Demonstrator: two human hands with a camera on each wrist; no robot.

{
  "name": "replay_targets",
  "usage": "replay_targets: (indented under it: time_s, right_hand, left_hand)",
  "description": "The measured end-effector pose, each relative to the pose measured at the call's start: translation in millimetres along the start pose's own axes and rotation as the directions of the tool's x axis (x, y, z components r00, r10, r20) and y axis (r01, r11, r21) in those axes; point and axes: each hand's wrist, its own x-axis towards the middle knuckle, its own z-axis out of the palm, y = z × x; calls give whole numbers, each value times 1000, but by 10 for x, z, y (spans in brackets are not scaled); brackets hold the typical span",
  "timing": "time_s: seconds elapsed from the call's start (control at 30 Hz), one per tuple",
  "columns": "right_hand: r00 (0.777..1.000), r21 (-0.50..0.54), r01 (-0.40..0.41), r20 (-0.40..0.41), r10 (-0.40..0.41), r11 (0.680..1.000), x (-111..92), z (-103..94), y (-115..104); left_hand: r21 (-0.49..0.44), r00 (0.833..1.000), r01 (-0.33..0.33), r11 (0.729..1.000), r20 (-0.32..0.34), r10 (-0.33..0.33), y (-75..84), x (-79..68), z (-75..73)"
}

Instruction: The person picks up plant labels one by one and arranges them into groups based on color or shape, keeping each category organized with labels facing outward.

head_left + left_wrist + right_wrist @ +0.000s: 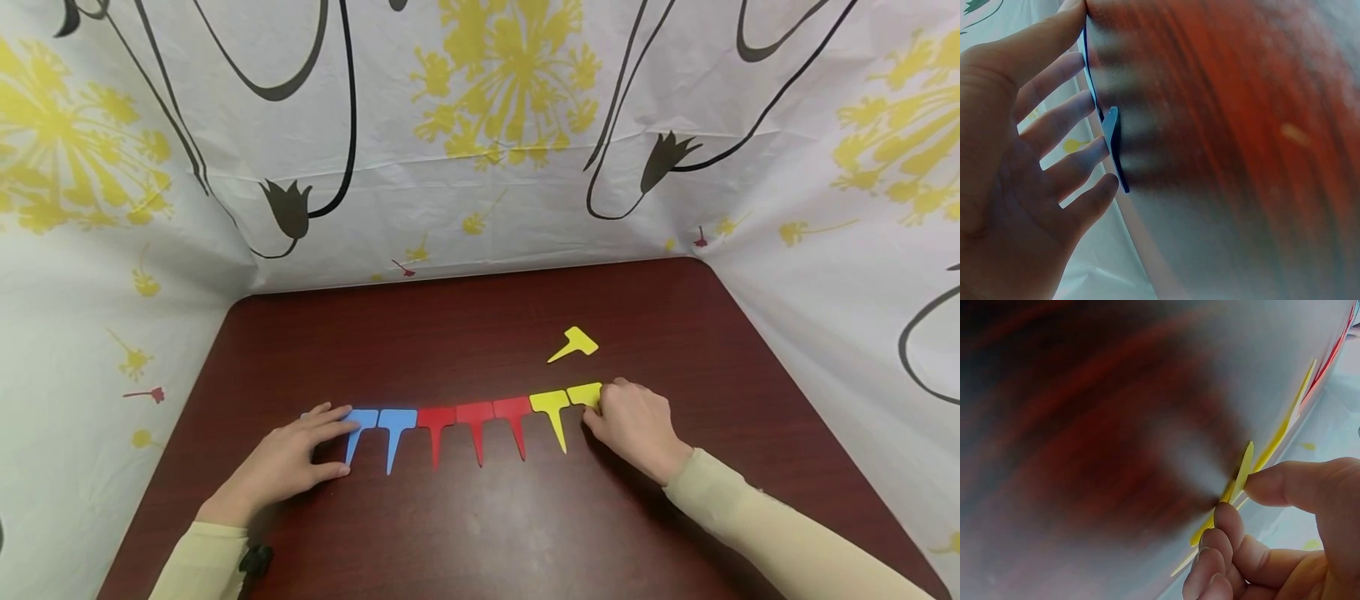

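Observation:
A row of flat T-shaped plant labels lies across the table, blue at the left, red in the middle, yellow at the right. My left hand [288, 454] touches the blue labels at the left end with spread fingers, partly covering them; one blue label [397, 419] beside it is fully visible. In the left wrist view, its fingertips rest along the blue labels [1110, 122]. At the other end, my right hand [637, 423] pinches the stem of the last yellow label [585, 393] between thumb and fingers, hiding its stem in the head view. The right wrist view shows this yellow label [1244, 470] at the thumb tip.
Behind the row lies a loose, tilted yellow label [576, 342]. Three red labels, including the middle red label [476, 412], stand side by side in line. White patterned cloth [480, 208] hangs around the back and sides of the dark red-brown table [465, 533].

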Motion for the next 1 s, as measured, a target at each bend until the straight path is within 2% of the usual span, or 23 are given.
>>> replay_targets:
  time_s: [0.57, 0.73, 1.0]
  right_hand:
    - [1000, 16, -10, -5, 10, 1000, 9, -63, 24]
    - [999, 36, -2, -45, 3, 999, 84, -140, 57]
    - [999, 70, 38, -32, -36, 997, 265, -153, 109]
  left_hand:
    - [-7, 1000, -2, 1000, 3, 2, 12, -8, -12]
    - [-11, 1000, 1, 1000, 15, -1, 20, -2, -25]
    - [-14, 1000, 3, 1000, 14, -3, 17, -4, -14]
